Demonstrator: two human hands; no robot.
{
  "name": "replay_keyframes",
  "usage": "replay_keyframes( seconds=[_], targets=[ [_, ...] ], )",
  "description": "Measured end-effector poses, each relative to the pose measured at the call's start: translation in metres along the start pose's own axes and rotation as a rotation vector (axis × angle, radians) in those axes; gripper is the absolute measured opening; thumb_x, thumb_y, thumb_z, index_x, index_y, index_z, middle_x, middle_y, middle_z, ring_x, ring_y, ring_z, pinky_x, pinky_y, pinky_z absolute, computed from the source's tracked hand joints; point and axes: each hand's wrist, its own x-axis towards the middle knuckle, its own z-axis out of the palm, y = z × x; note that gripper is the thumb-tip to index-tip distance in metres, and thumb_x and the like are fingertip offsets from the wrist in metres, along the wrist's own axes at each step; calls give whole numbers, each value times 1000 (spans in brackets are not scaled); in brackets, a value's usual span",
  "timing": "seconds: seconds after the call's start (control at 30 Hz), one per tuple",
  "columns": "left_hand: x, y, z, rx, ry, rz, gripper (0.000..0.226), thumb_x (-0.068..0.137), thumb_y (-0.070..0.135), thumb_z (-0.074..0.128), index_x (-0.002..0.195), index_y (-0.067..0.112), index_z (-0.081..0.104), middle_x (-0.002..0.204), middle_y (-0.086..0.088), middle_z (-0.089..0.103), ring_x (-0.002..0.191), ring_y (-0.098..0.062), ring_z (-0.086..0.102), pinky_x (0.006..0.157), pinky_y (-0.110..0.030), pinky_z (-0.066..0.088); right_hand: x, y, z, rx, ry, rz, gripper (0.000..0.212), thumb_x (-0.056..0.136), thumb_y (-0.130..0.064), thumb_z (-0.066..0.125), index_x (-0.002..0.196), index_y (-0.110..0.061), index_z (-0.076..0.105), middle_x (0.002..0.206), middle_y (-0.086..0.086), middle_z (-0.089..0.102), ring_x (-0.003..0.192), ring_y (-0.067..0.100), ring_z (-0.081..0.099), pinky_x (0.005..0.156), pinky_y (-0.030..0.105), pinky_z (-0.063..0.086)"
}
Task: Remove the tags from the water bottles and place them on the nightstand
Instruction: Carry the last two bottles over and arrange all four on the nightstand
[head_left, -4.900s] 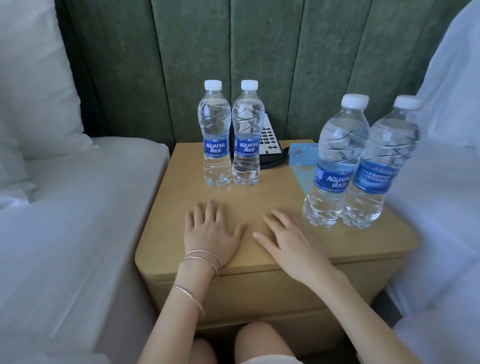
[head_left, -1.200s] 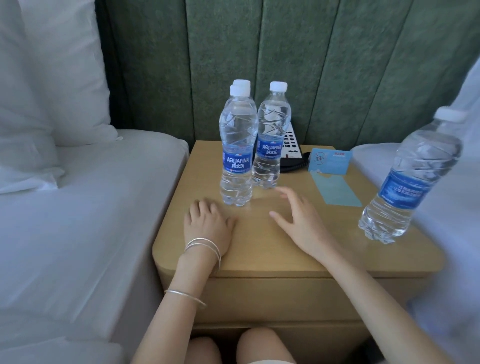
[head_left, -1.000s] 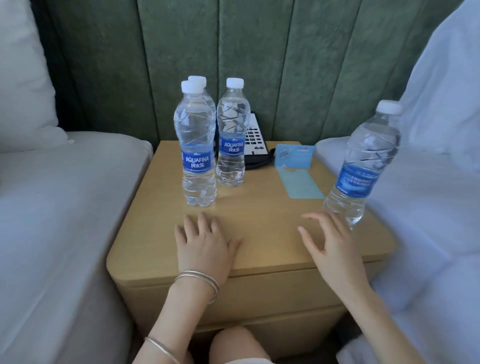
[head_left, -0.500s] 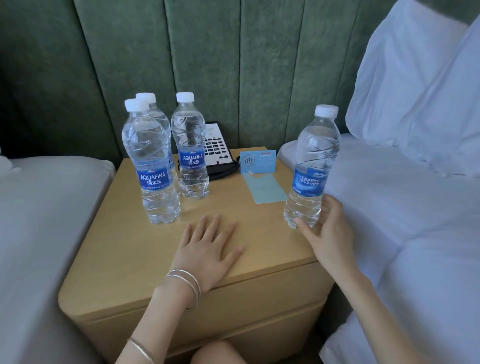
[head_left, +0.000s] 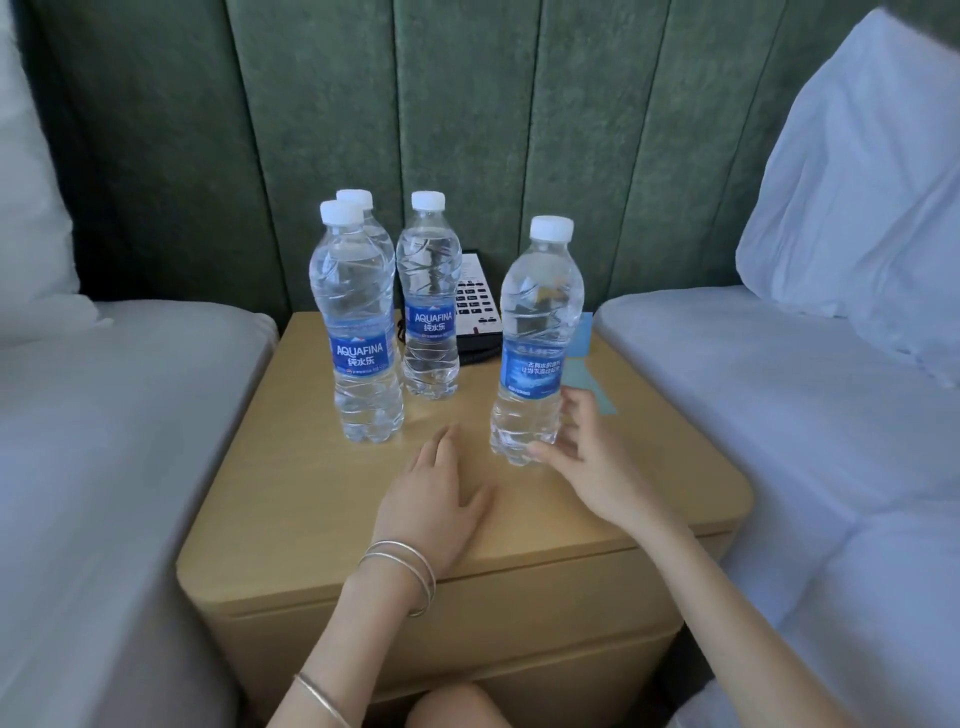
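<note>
A person's right hand (head_left: 587, 460) wraps thumb and fingers round the base of a water bottle (head_left: 537, 332), upright on a wooden nightstand (head_left: 311, 493). The left hand (head_left: 431, 499) lies flat on the top, fingers straight, just left of that grip. Three Aquafina bottles (head_left: 363, 332) stand beyond the left fingertips. No tag shows on any neck. So low a hold leaves the tall bottle free to tip. Keeping it upright, or gripping nearer the label, looks the steadier way to set it by the others.

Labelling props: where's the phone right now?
Head view: phone at the nightstand's back edge, by the green headboard, partly hidden behind the bottle the right hand grips.
</note>
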Motion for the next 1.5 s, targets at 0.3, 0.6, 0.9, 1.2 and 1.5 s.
replay_keyframes(
  seconds=[0.3,0.6,0.9,1.2,1.5],
  targets=[
    [2,-23,-7,-543,226,-81,44,83,18,69,122,16,50,113,9,61,109,-10,58,89,-18,42,10,-15,35,128,-129,-103,57,80,-12,71,113,-41,36,121,-12,49,104,3,58,94,19,44],
    [2,-23,-2,-413,338,-94,46,89,9,58,132,5,41,121,-9,53,110,-26,53,95,-35,41,5,-16,33,68,1,-154,48,75,-22,75,107,-38,44,99,-8,54,86,8,58,79,18,46],
    [-4,-17,-5,-445,216,-49,52,80,21,67,124,16,39,122,4,55,107,-15,57,88,-28,45,6,-12,31,197,22,-95,23,84,-7,66,98,-18,51,106,-10,62,100,2,59,87,24,45],
    [-2,-19,-4,-304,254,-31,70,86,17,62,145,14,25,124,-4,48,107,-25,51,92,-29,40,5,-11,28,264,13,-67,21,83,0,65,91,-15,53,106,-12,66,101,4,61,87,22,48],
    [-2,-18,-4,-328,261,-44,54,81,25,69,125,10,42,125,-2,52,113,-23,50,93,-29,39,7,-9,29,212,35,-65,26,80,-6,70,96,-19,55,103,-9,66,100,4,62,86,22,47]
  ],
)
